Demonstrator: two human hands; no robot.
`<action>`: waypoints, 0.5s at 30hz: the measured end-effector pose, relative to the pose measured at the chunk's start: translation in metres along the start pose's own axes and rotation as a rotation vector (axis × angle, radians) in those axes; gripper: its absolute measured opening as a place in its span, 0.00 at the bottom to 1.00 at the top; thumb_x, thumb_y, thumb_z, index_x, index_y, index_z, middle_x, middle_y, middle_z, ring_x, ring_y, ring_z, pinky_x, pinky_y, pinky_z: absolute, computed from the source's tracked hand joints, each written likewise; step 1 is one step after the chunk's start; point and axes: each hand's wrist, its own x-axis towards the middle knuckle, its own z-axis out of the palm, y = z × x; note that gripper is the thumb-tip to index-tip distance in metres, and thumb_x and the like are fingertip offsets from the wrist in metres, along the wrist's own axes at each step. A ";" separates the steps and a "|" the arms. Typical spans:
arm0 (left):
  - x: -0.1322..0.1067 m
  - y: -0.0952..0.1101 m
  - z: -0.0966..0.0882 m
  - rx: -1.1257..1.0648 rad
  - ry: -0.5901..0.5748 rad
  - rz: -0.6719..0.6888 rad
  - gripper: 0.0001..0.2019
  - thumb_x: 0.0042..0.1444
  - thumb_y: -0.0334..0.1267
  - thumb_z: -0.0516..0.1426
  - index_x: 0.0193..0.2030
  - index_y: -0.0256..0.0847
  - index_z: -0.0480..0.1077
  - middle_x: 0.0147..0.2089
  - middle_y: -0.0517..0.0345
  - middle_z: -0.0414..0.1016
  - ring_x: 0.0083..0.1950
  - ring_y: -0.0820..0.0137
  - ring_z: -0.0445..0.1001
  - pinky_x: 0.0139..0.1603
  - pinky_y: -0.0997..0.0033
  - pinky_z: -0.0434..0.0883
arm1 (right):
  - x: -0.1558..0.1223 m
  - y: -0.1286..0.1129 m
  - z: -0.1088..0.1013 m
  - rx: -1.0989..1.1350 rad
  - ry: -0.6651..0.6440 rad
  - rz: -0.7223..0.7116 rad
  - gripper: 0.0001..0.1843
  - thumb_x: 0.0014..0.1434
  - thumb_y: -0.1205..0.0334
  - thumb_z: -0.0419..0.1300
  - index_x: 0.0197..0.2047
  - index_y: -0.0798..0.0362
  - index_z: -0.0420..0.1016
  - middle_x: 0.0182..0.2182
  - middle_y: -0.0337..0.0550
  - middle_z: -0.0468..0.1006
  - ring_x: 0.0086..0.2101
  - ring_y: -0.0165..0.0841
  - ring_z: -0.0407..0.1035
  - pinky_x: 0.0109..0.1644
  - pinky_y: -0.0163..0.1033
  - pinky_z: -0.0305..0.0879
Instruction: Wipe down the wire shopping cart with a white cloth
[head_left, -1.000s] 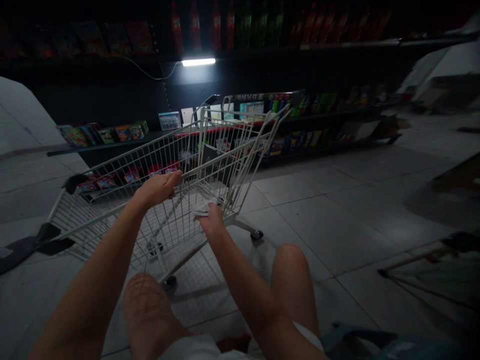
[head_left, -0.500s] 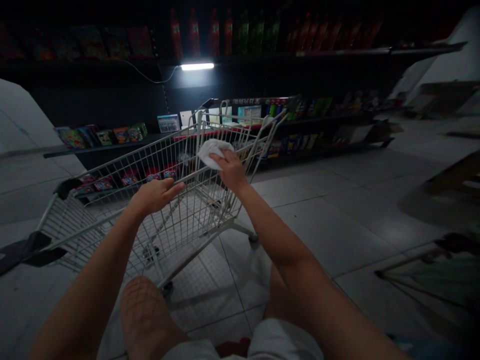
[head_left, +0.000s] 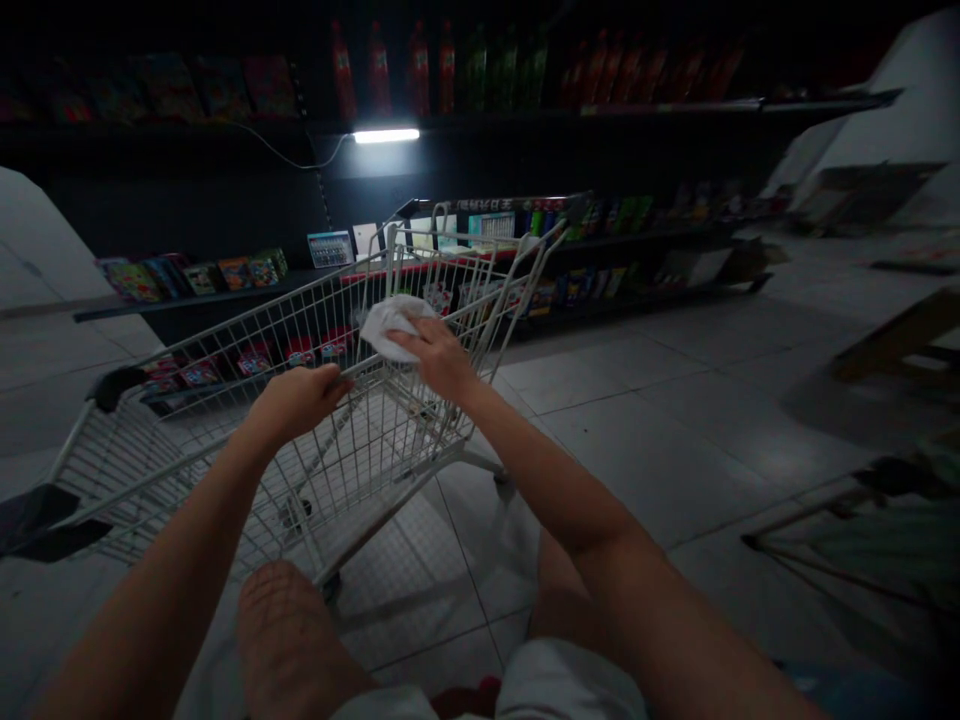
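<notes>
A wire shopping cart (head_left: 375, 440) stands on the tiled floor in front of me, its handle end to the right. My left hand (head_left: 298, 400) is closed round the near top rail of its basket. A white cloth (head_left: 390, 325) is in my right hand (head_left: 439, 355), pressed under the fingers at the same near rail, right of my left hand. The cloth hides the stretch of rail under it. Dark plastic corner pieces (head_left: 52, 515) cap the cart's left end.
Behind the cart runs a dark shelf unit (head_left: 202, 190) with red bottles (head_left: 418, 65), boxes and packets. A lit tube lamp (head_left: 386, 135) hangs under its upper shelf. At the right stand a folding frame with green fabric (head_left: 862, 540) and a wooden piece (head_left: 900, 335).
My right hand and the cloth have moved left and slightly down along the rail. My left hand's fingers have curled round the rail. The whole view has shifted a little.
</notes>
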 end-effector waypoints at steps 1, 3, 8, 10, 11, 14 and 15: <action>-0.001 -0.001 0.000 0.017 0.006 0.011 0.23 0.68 0.54 0.42 0.42 0.42 0.72 0.35 0.50 0.80 0.38 0.60 0.79 0.34 0.66 0.63 | -0.001 0.022 -0.009 -0.020 0.028 0.081 0.30 0.62 0.76 0.50 0.62 0.45 0.74 0.58 0.44 0.73 0.60 0.39 0.64 0.70 0.51 0.63; -0.004 -0.004 0.000 0.051 0.020 0.034 0.23 0.67 0.54 0.42 0.39 0.42 0.72 0.33 0.50 0.79 0.37 0.60 0.78 0.34 0.66 0.62 | -0.004 0.062 -0.024 -0.060 0.097 0.218 0.31 0.60 0.77 0.49 0.62 0.50 0.74 0.57 0.49 0.72 0.60 0.42 0.64 0.69 0.55 0.63; -0.014 -0.012 -0.003 0.084 0.043 0.034 0.23 0.67 0.54 0.41 0.36 0.44 0.69 0.29 0.52 0.77 0.34 0.61 0.77 0.32 0.66 0.59 | -0.006 0.074 -0.026 -0.075 0.211 0.302 0.28 0.60 0.75 0.50 0.59 0.48 0.75 0.52 0.49 0.74 0.57 0.44 0.66 0.66 0.59 0.66; -0.018 -0.016 -0.003 0.080 0.059 0.032 0.23 0.66 0.56 0.40 0.34 0.44 0.68 0.28 0.53 0.76 0.33 0.62 0.76 0.32 0.67 0.59 | -0.007 0.048 -0.017 -0.047 0.229 0.245 0.26 0.61 0.74 0.50 0.58 0.46 0.76 0.52 0.48 0.74 0.56 0.44 0.66 0.65 0.59 0.67; -0.021 -0.019 -0.003 0.071 0.068 0.034 0.23 0.65 0.56 0.40 0.33 0.45 0.67 0.27 0.53 0.75 0.32 0.62 0.76 0.32 0.67 0.58 | -0.008 0.033 -0.012 -0.034 0.228 0.208 0.26 0.62 0.73 0.50 0.58 0.45 0.76 0.53 0.47 0.74 0.56 0.44 0.66 0.65 0.58 0.68; -0.029 -0.029 -0.003 -0.001 0.073 0.045 0.24 0.64 0.58 0.41 0.29 0.45 0.64 0.25 0.54 0.74 0.30 0.64 0.74 0.32 0.67 0.59 | -0.012 -0.001 -0.005 -0.003 0.189 0.099 0.26 0.65 0.73 0.49 0.60 0.43 0.75 0.56 0.44 0.73 0.57 0.42 0.67 0.67 0.54 0.68; -0.032 -0.034 -0.002 -0.033 0.071 0.044 0.24 0.64 0.59 0.41 0.28 0.45 0.64 0.25 0.54 0.74 0.29 0.65 0.73 0.31 0.68 0.59 | -0.015 -0.004 -0.007 0.000 0.169 0.068 0.27 0.66 0.73 0.49 0.60 0.42 0.75 0.56 0.43 0.73 0.57 0.41 0.66 0.68 0.53 0.67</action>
